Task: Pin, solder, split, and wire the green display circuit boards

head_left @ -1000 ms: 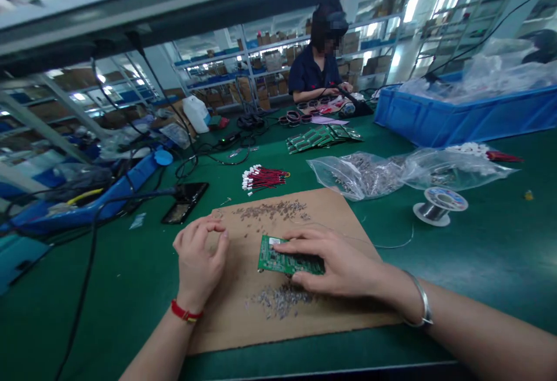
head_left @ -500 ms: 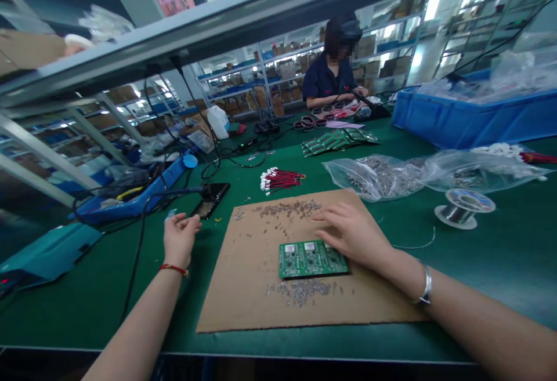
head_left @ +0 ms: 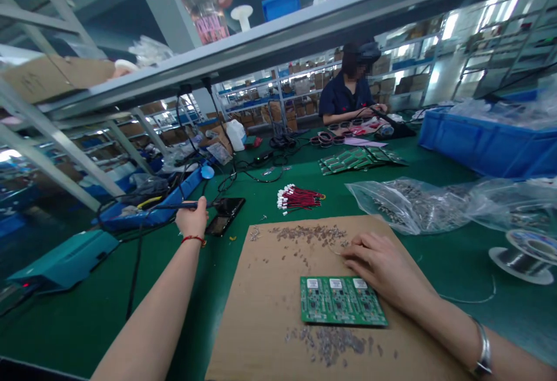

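Note:
My left hand (head_left: pixel 192 218) is closed around the handle of a soldering iron (head_left: pixel 167 206), whose front end lies at the dark stand (head_left: pixel 226 214). Over the cardboard sheet (head_left: pixel 256 305), my right hand (head_left: pixel 383 262) has its fingers pinched on thin solder wire (head_left: pixel 334 250); a short end pokes out past the fingertips. Just below that hand lies a green circuit board panel (head_left: pixel 343 303) with white labelled parts. Small metal pieces (head_left: pixel 308 234) are scattered above the panel, and another pile (head_left: pixel 333 343) lies below it.
Red-wired white connectors (head_left: pixel 300 198) lie behind the cardboard. Bags of metal parts (head_left: pixel 413 204), a solder spool (head_left: pixel 524 256) and a blue bin (head_left: pixel 487 143) stand right. A teal soldering station (head_left: pixel 65 262) is left. Across the bench sits a co-worker (head_left: pixel 348 91). A shelf (head_left: pixel 261 47) hangs overhead.
My left hand has closed on the soldering iron handle. My right hand's fingers have drawn together, with the wire end now showing. The whole view has shifted, so the bench sits lower and further right.

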Motion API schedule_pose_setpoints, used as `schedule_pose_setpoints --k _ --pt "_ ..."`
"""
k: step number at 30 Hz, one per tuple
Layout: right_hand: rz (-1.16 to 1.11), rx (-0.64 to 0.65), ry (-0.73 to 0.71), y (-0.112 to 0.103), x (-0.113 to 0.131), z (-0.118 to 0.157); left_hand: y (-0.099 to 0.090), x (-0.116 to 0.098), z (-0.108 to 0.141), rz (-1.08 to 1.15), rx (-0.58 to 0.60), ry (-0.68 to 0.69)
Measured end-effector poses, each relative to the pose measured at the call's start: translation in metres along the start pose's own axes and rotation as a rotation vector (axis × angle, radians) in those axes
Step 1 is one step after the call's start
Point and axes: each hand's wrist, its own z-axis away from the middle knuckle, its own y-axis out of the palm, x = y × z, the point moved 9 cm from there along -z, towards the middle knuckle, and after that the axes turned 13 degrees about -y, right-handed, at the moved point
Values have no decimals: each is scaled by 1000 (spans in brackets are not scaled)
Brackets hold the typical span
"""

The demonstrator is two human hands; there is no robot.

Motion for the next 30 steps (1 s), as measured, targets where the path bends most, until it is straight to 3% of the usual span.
schedule_pose_setpoints --k 3,5,9,12,17,22,25,30 --pt "13 4 12 -1 -3 0 -38 12 4 47 -117 9" --pt "20 4 23 -2 -5 1 -53 27 11 73 -114 6" --pt "36 0 10 -1 -7 2 -53 60 30 57 105 -7" --pt "47 -2 -3 2 -10 3 -55 70 46 10 241 18" --pt "49 26 -1 5 -13 4 -64 51 62 -141 280 210" --pt "19 -55 21 -5 -14 6 -36 23 73 -255 416 402" --pt "-62 -141 32 -16 -11 8 -33 14 83 -265 469 398" --pt "-185 -268 132 -35 -9 13 -74 11 119 -101 379 218"
